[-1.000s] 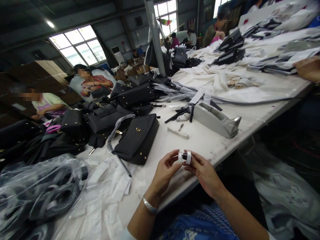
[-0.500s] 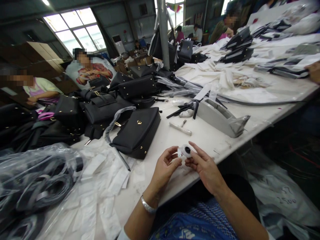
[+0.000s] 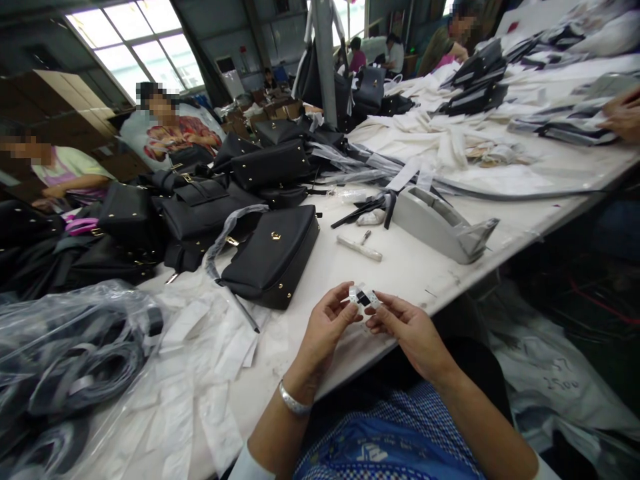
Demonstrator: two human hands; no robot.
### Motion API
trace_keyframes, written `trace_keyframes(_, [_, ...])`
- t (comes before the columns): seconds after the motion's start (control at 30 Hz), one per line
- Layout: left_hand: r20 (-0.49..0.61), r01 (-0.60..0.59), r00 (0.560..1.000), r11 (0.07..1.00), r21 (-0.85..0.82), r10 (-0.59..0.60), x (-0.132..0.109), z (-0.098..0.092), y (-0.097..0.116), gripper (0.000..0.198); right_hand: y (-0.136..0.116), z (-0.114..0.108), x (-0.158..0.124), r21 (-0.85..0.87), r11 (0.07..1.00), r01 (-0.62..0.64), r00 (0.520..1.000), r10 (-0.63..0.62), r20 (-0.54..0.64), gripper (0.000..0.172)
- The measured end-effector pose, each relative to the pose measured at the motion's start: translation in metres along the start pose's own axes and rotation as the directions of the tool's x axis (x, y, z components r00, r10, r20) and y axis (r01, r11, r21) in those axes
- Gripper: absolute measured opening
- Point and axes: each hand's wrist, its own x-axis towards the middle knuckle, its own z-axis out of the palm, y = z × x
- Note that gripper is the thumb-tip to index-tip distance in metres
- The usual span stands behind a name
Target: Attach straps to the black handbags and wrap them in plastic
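Observation:
My left hand (image 3: 327, 327) and my right hand (image 3: 407, 330) meet over the near edge of the white table (image 3: 415, 267). Both pinch a small white roll with a black core (image 3: 363, 298) between fingertips, each hand gripping one side. A silver bracelet (image 3: 293, 402) circles my left wrist. A black handbag with gold studs (image 3: 273, 257) lies flat just beyond my left hand.
A grey tape dispenser (image 3: 443, 227) stands to the right, a white pen-like tool (image 3: 359, 248) in front of it. Several black handbags (image 3: 200, 207) pile at the left, plastic-wrapped straps (image 3: 65, 360) at the near left, white paper strips (image 3: 215, 347) between. Other people sit beyond the table.
The small roll has been turned in my fingers from side-on to end-on and back. My right fingers, briefly spread, have closed on it again. The view shifted slightly left.

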Motion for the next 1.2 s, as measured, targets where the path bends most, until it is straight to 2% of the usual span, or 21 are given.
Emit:
trace_keyframes(0.13, [0.013, 0.008, 1.0, 1.0, -0.005, -0.008, 0.0003, -0.0005, 0.0009, 0.045, -0.002, 0.0037, -0.0004, -0.071, 0.997, 0.041, 0.999, -0.039, 0.019, 0.043])
trace_keyframes(0.33, [0.005, 0.015, 1.0, 1.0, -0.007, -0.015, -0.0004, -0.0011, 0.0023, 0.044, -0.0061, 0.0061, 0.0, -0.091, 0.995, 0.037, 0.999, -0.035, 0.031, 0.039])
trace_keyframes(0.83, [-0.009, -0.036, 0.999, 0.999, -0.008, 0.036, 0.0019, 0.0009, 0.0033, 0.046, -0.0054, 0.002, 0.0019, -0.136, 0.991, -0.003, 0.999, 0.008, 0.036, 0.051])
trace_keyframes(1.03, [-0.004, -0.035, 0.999, 0.998, 0.06, 0.035, 0.0027, -0.0032, -0.0009, 0.048, -0.0006, -0.0006, 0.0037, -0.143, 0.99, 0.001, 0.999, 0.004, 0.034, 0.056])
trace_keyframes(1.2, [0.023, -0.093, 0.996, 0.987, 0.133, 0.091, 0.0042, -0.0049, -0.0031, 0.044, -0.0055, 0.0028, 0.0024, -0.137, 0.99, -0.009, 0.999, 0.017, 0.051, 0.061])
